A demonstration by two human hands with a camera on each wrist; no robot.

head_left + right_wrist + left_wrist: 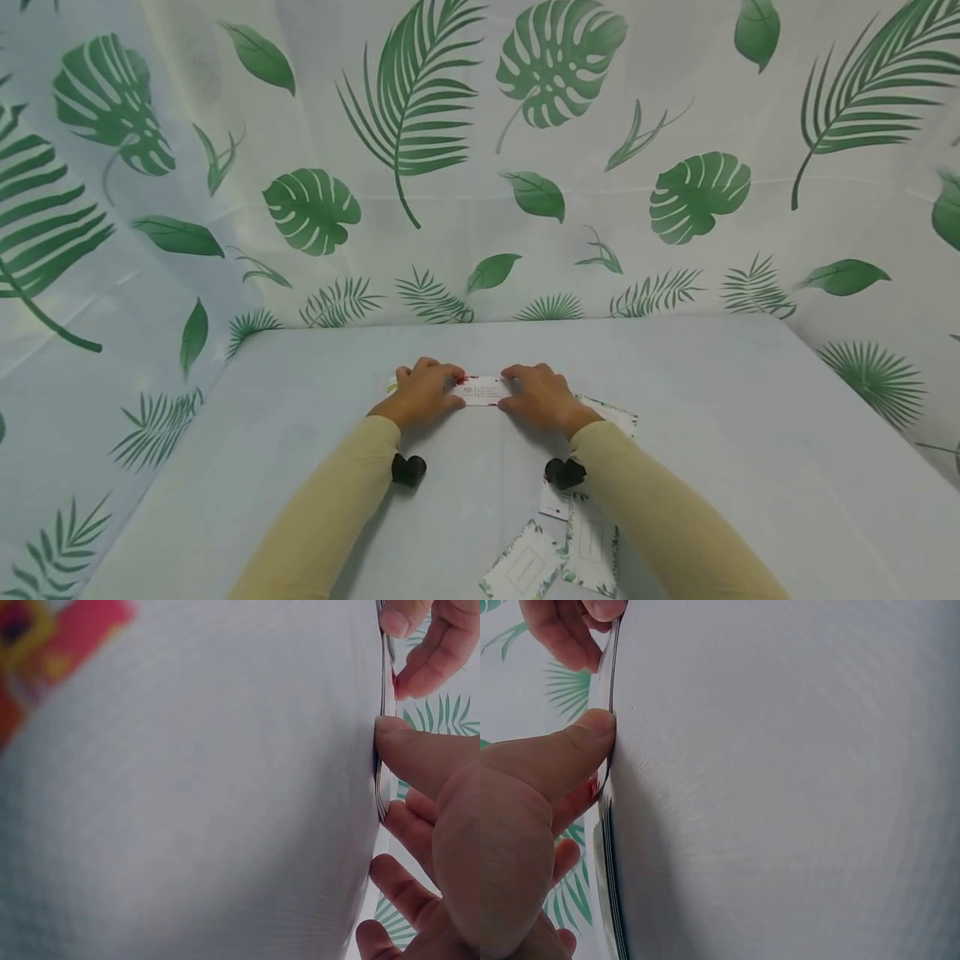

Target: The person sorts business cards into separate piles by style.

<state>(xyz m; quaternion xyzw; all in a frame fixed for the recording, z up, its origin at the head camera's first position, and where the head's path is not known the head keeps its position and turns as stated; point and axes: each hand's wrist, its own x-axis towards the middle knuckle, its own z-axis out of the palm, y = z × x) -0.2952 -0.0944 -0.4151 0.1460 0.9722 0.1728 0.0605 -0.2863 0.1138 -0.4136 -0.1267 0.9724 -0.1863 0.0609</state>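
A white business card (483, 391) with red flowers and small print lies on the table between both hands. My left hand (423, 393) pinches its left end, thumb at the near edge and fingers at the far one. At the other end my right hand (543, 398) pinches it the same way. Several thin layers show at the card edges (382, 787) in the right wrist view. Partly hidden behind my left hand is another card stack (392, 384) with a yellow-green corner; its layered side (609, 877) shows in the left wrist view.
Leaf-bordered cards (522, 562) lie loose at the near right, overlapping one another. Another leafy card (615, 412) sits beside my right wrist, and a small white card (553, 502) lies near the right sleeve. A leaf-print curtain (465, 250) stands behind the white table (300, 375).
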